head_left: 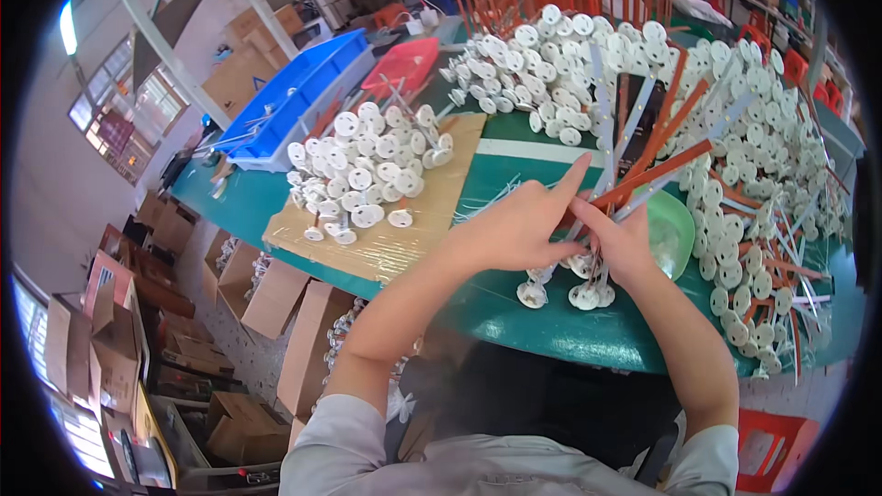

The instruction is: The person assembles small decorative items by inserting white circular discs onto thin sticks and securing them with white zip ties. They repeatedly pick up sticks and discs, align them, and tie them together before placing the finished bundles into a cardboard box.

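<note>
A: What does the right hand [625,243] have in its grip?

B: It is closed around a bundle of thin strips [675,164], and its thumb presses on them. Some strips are flat and orange-brown, others are grey and a little shiny. From the grip they spread upward and to the right, like a fan.

A: And the left hand [510,225]?

B: It is just beside the grip, on the left. Its index finger is stretched straight and its thumb reaches toward the strips. The other fingers are hidden, so one cannot tell whether it grasps.

A: What is below the grip?

B: There are white round end pieces [588,296], grouped closely, over the smooth, glossy green tabletop [501,310].

A: And around it?

B: Just right of the grip is a light green bowl [675,234] with a rounded rim. Farther right lies a large heap of white discs [730,195]. Well to the left, a smaller pile of discs [363,170] rests on flat brown cardboard [432,202], whose surface is wrinkled and shiny.
</note>
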Demonstrator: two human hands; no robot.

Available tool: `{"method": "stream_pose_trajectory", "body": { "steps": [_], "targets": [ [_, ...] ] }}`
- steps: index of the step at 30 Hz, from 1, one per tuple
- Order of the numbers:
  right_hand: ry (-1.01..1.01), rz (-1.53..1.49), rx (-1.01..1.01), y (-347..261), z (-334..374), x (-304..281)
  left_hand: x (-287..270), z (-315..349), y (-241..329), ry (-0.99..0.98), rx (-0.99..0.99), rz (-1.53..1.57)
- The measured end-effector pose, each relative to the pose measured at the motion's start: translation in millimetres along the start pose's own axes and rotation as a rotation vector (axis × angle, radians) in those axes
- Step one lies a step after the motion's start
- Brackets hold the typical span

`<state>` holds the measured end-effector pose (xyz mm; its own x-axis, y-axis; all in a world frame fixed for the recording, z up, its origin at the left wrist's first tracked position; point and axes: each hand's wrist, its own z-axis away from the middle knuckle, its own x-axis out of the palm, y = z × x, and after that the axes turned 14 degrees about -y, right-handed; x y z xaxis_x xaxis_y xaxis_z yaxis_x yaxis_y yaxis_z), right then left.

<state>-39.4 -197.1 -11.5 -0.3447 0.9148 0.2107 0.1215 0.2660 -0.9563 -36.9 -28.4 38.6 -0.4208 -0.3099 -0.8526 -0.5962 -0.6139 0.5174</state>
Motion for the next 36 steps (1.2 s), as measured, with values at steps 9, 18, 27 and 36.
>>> {"method": "stream_pose_trajectory", "body": {
  "steps": [9,18,27,36],
  "targets": [
    [-0.017,-0.078,0.001,5.5,-8.5,-10.4,-131.3,47.6,-124.9,0.339,-0.655,-0.629],
    [-0.036,-0.083,0.04,6.2,-11.0,-15.2,-189.7,94.6,-186.8,-0.317,-0.785,-0.589],
    [-0.052,-0.013,0.038,3.9,-11.7,-9.8,-212.7,131.9,-169.8,-0.034,-0.813,-0.235],
    [-0.035,0.081,0.023,3.4,-14.3,-11.2,-224.7,143.9,-151.7,0.061,-0.65,-0.362]
  ]
}}
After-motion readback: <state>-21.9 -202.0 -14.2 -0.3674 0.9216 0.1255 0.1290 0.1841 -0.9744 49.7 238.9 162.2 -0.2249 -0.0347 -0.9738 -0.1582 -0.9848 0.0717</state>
